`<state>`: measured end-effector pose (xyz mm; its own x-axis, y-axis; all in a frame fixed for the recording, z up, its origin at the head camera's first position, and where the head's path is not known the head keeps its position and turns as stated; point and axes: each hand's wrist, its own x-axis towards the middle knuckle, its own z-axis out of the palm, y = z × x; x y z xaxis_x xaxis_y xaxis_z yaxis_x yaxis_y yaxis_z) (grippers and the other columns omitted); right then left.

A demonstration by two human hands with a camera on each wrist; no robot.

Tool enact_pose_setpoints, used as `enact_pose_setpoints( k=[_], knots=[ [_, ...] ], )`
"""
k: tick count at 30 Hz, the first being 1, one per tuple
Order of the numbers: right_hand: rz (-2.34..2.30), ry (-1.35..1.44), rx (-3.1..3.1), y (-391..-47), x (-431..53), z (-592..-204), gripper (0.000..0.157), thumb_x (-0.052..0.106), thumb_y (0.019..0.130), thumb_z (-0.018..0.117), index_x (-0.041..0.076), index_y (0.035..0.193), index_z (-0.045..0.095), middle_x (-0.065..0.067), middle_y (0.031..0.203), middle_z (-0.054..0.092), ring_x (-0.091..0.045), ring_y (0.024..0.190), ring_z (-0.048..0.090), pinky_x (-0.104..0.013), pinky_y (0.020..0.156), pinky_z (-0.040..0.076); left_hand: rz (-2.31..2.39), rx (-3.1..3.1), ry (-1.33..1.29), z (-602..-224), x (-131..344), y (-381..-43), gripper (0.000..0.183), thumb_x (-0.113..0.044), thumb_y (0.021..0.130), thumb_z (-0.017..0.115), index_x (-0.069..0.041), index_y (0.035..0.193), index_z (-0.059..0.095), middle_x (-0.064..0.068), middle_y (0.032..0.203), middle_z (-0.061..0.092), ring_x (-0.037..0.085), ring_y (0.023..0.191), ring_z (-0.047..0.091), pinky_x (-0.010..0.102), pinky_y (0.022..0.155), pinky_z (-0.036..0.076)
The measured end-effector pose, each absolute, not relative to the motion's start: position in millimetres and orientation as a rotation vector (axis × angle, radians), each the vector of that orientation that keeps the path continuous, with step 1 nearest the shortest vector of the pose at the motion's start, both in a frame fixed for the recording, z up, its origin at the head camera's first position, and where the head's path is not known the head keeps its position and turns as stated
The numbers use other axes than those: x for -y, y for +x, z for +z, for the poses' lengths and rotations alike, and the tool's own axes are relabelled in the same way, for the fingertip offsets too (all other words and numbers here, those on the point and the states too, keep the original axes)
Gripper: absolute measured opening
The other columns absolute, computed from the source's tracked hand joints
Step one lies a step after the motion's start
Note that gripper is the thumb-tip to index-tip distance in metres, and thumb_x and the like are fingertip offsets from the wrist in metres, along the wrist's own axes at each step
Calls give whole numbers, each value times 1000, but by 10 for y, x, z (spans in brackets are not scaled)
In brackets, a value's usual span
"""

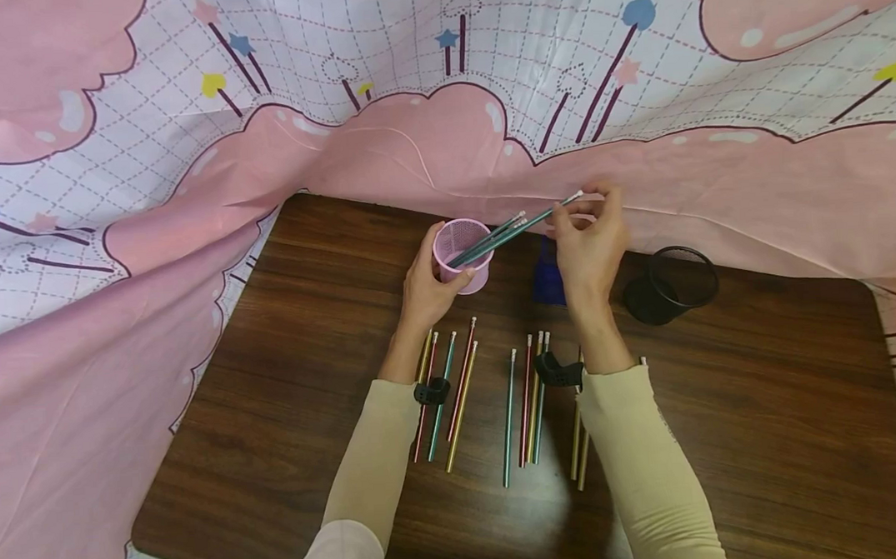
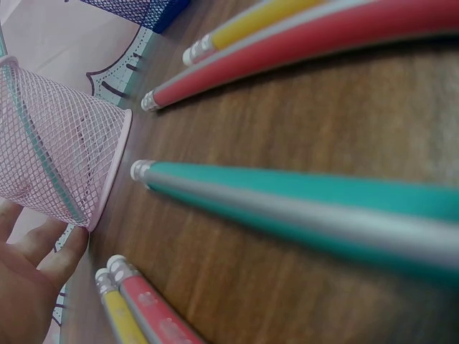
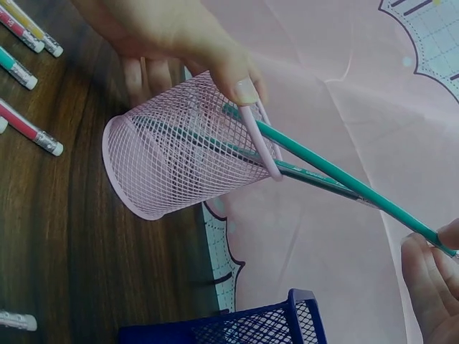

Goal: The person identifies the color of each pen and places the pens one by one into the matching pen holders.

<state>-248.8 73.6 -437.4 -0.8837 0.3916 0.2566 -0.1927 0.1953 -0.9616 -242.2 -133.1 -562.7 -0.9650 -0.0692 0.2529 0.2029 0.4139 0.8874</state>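
My left hand [image 1: 427, 287] grips a pink mesh pencil cup [image 3: 168, 161] by its side, with the thumb at the rim. In the right wrist view the cup tilts, its mouth towards my right hand [image 1: 591, 244]. That hand pinches a green pencil [image 3: 351, 183] near its eraser end, and the pencil's other end is inside the cup. More green pencils [image 1: 500, 232] lean in the cup, erasers outward. Below the hands, red, gold and green pencils lie on the table, among them a green pencil [image 2: 287, 204] large in the left wrist view.
A blue mesh holder [image 1: 549, 282] stands behind my right wrist, partly hidden. To its right is a black mesh cup [image 1: 653, 297]. The dark wooden table [image 1: 272, 387] meets a pink and white patterned cloth [image 1: 383, 161] at the back and left. My right forearm covers some pencils.
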Motion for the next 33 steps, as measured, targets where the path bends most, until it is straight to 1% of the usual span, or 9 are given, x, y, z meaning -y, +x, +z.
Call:
enact_pose_setpoints(
  k=[8, 13, 17, 22, 25, 29, 33],
  knots=[
    [1564, -186, 2164, -2462, -706, -4434, 36, 19, 78, 69, 15, 110, 52, -2, 82, 66, -13, 67, 65, -21, 57, 52, -1552, 2427, -135, -5624, 1335, -2418, 86, -40, 68, 78, -34, 139, 31, -3, 129, 49, 22, 105, 57, 33, 86, 45],
    [1498, -167, 2195, -2443, -700, -4458, 38, 25, 78, 70, 17, 111, 54, -1, 82, 67, -12, 70, 66, -19, 58, 51, -1560, 2428, -150, -5624, 1336, -2418, 85, -41, 69, 77, -31, 140, 31, 0, 128, 49, 24, 104, 57, 34, 86, 46],
    [1477, -155, 2204, -2427, -710, -4469, 39, 30, 78, 70, 18, 112, 54, 1, 83, 67, -11, 73, 65, -20, 62, 52, -1555, 2418, -169, -5632, 1339, -2424, 84, -41, 70, 76, -28, 140, 31, 0, 127, 49, 24, 107, 54, 35, 86, 46],
    [1444, -171, 2225, -2374, -751, -4490, 40, 35, 77, 70, 18, 111, 55, 2, 82, 67, -10, 72, 65, -21, 67, 51, -1558, 2416, -165, -5636, 1333, -2433, 85, -42, 69, 76, -31, 140, 31, -1, 127, 49, 24, 105, 55, 35, 84, 46],
    [1433, -186, 2246, -2331, -780, -4525, 39, 36, 78, 69, 19, 110, 56, 1, 83, 67, -11, 70, 65, -21, 63, 51, -1560, 2417, -161, -5635, 1328, -2436, 84, -43, 69, 76, -32, 139, 31, -1, 127, 49, 24, 104, 56, 35, 83, 47],
    [1419, -205, 2286, -2268, -821, -4588, 36, 35, 80, 67, 18, 110, 56, 2, 83, 68, -10, 65, 65, -19, 54, 50, -1563, 2418, -167, -5632, 1326, -2433, 84, -44, 69, 75, -31, 139, 31, -1, 127, 49, 23, 107, 54, 35, 84, 46],
    [1410, -195, 2307, -2198, -855, -4637, 35, 34, 82, 65, 17, 110, 55, 3, 83, 68, -8, 60, 64, -19, 51, 49, -1562, 2434, -141, -5626, 1325, -2423, 85, -45, 69, 76, -33, 139, 30, -2, 127, 49, 22, 105, 55, 34, 84, 46]
  ],
)
